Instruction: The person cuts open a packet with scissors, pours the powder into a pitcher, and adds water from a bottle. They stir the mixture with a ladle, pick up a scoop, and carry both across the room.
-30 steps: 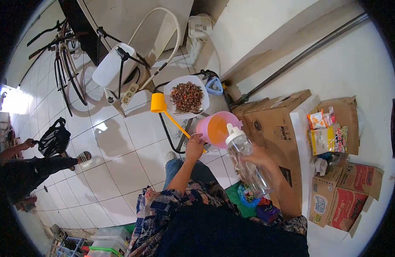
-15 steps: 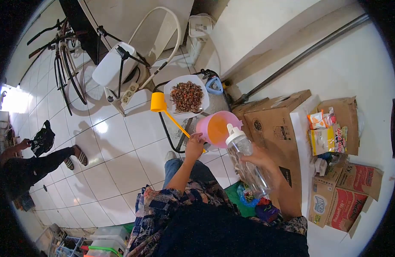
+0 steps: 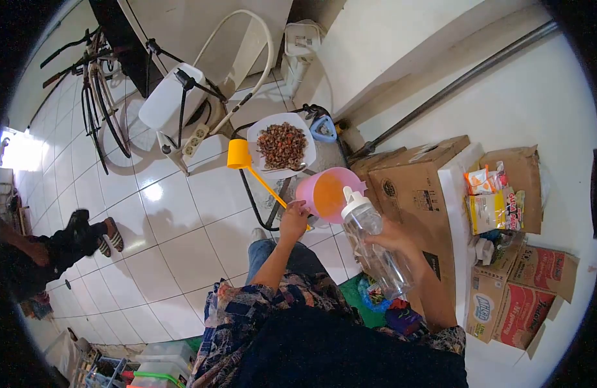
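Your left hand [image 3: 294, 221] had its fingers closed around the handle of the yellow ladle [image 3: 239, 154], near the handle's lower end. The cup of the ladle hung out to the left, just beside the white plate [image 3: 259, 169], which bore a heap of small brown and reddish pieces [image 3: 282, 146]. Your right hand [image 3: 390, 235] was curled around the clear bottle [image 3: 384, 258], its fingers partly hidden behind the plastic, so you could not tell how far they wrapped. The bottle lay tilted, its white lid [image 3: 355, 203] toward the rim of the pink container [image 3: 305, 193]. That container stood just beyond your hands, near the plate, with something orange [image 3: 329, 196] showing inside. A blue item [image 3: 323, 129] was just beside the plate, over the black-framed table [image 3: 332, 150]. To the right of the bottle stood a tall cardboard box [image 3: 411, 194]. Well off to the left, another person [image 3: 59, 249] in dark clothes and striped sandals was on the tiled floor [image 3: 175, 242].
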A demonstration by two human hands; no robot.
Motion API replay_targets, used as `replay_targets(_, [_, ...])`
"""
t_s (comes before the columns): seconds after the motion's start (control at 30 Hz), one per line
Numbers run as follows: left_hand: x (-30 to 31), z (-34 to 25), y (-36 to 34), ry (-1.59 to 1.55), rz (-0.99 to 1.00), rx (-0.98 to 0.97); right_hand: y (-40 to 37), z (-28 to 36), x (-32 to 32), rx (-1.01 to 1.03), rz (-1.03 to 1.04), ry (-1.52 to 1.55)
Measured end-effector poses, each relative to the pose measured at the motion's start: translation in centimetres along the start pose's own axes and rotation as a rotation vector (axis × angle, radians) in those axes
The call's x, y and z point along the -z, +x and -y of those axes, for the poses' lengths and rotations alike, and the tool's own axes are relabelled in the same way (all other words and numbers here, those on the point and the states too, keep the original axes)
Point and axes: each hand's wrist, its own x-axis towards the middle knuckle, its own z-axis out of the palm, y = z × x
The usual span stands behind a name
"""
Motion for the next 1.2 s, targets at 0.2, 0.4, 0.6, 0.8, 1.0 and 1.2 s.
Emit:
replay_targets(0.2, [-0.1,0.2,0.2,-0.022,0.042,0.053,0.1,-0.3,0.0,-0.014,0.042,0.017])
replay_targets(0.4, [-0.4,0.9,0.2,0.031,-0.024,-0.106,0.5,-1.2,-0.5,0.078,-0.081,-0.095])
replay_targets(0.6, [-0.1,0.1,0.1,0.025,0.023,0.042,0.6,-1.4,-0.4,-0.008,-0.03,-0.049])
replay_targets(0.8, [0.4,-0.6,-0.1,-0.059,0.046,0.066,-0.5,0.1,0.1,0.043,0.021,0.06])
replay_targets(1.0, [0.2,-0.3,0.1,-0.044,0.058,0.09,-1.1,1.7,0.6,-0.152,-0.002,-0.115])
replay_targets(1.2, [0.2,-0.2,0.0,0.004,0.022,0.003,1.2,-2.1,-0.9,-0.04,-0.029,-0.121])
